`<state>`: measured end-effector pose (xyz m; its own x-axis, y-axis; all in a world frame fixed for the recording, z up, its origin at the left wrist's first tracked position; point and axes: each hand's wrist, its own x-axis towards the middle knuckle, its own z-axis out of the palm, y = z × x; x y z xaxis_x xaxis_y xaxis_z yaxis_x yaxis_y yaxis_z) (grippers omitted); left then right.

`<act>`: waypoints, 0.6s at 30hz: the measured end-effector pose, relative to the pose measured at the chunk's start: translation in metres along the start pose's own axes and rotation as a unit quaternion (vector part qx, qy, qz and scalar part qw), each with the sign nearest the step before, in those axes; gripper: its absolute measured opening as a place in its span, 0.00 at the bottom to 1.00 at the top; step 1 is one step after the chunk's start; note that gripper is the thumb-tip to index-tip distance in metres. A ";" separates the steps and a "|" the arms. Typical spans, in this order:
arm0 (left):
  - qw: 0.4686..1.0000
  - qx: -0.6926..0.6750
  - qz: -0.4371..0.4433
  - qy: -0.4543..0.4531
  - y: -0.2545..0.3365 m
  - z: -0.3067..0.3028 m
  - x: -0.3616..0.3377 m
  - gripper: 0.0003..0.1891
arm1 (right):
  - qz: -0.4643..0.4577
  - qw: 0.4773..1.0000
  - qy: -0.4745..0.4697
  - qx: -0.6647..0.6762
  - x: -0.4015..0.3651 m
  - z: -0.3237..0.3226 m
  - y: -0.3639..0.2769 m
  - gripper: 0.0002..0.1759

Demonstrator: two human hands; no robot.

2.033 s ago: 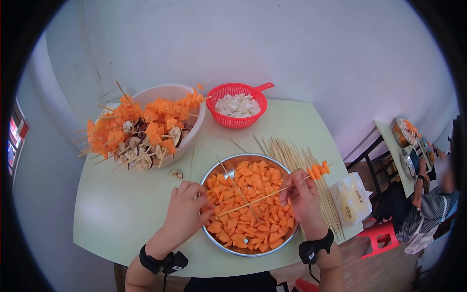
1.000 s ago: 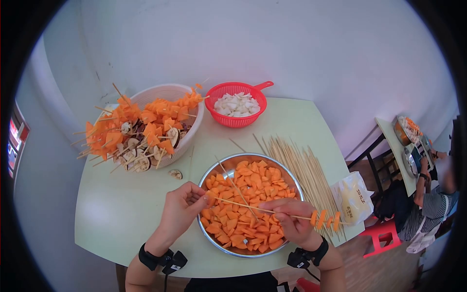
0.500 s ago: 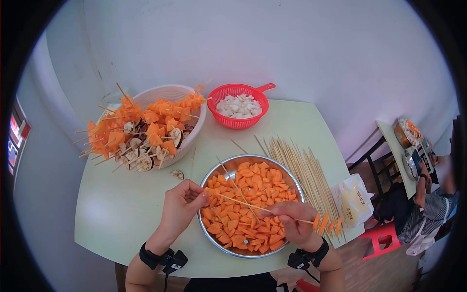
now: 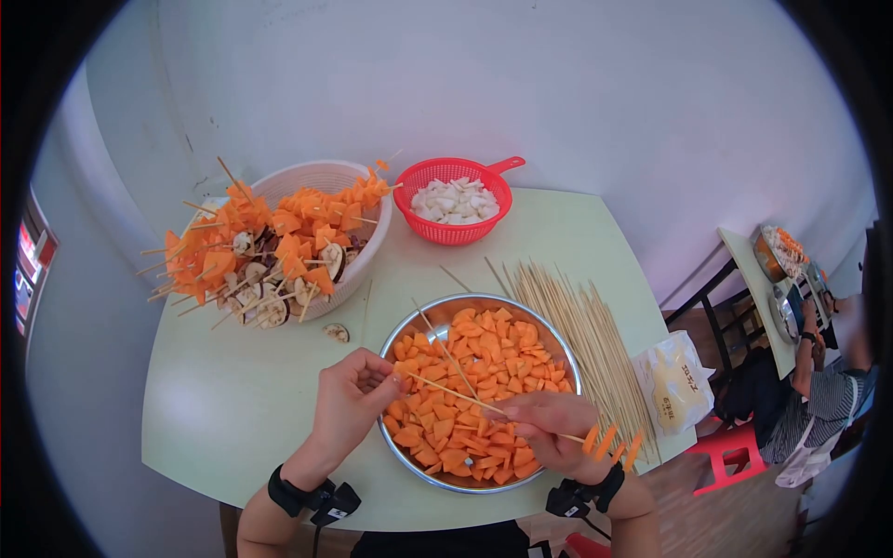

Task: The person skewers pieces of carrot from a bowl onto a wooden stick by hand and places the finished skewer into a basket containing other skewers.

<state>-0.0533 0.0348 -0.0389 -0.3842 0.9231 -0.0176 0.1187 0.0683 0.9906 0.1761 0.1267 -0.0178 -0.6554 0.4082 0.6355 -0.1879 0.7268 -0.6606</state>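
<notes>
My right hand (image 4: 551,430) is closed round a bamboo skewer (image 4: 446,390), which slants across the bowl. Several carrot slices (image 4: 610,444) are threaded on its far right end, past my wrist side. At the skewer's left tip, my left hand (image 4: 349,402) pinches a carrot piece (image 4: 406,368), partly hidden by the fingers. Both hands are over the rim of a steel bowl (image 4: 388,340) full of cut carrot pieces (image 4: 484,358). Another skewer (image 4: 445,349) leans loose in that bowl.
A white basket (image 4: 374,244) at back left holds carrot and eggplant skewers. Beside it stands a red colander (image 4: 452,233) of white chunks. Loose skewers (image 4: 591,344) and a tissue pack (image 4: 677,386) lie right. A person (image 4: 819,409) sits at another table (image 4: 758,298).
The skewer and my right hand have shifted slightly left and down, and the threaded slices moved with them. My left hand stays at the tip, a little lower.
</notes>
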 end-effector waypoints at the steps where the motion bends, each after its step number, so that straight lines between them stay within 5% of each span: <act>1: 1.000 0.000 0.000 0.000 0.001 0.000 0.000 0.02 | -0.002 1.000 0.005 -0.001 -0.001 0.001 0.001 0.09; 12: 0.999 0.027 0.015 -0.037 0.016 0.022 -0.022 0.05 | -0.034 0.998 -0.038 -0.028 -0.009 0.016 0.016 0.12; 14: 0.998 0.047 0.030 -0.041 0.020 0.017 -0.020 0.07 | 0.071 0.993 -0.033 0.092 -0.014 0.013 0.023 0.09; 16: 0.941 0.207 0.268 0.001 0.024 0.012 -0.016 0.09 | 0.105 0.978 0.045 0.177 -0.013 0.019 0.021 0.09; 18: 0.896 0.283 0.339 0.039 0.035 0.011 -0.012 0.11 | 0.136 0.949 0.119 0.260 -0.010 0.020 0.022 0.10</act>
<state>-0.0341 0.0302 -0.0059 -0.1079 0.7968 0.5946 0.7861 -0.2977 0.5417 0.1638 0.1276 -0.0464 -0.5590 0.6996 0.4450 -0.4114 0.2319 -0.8815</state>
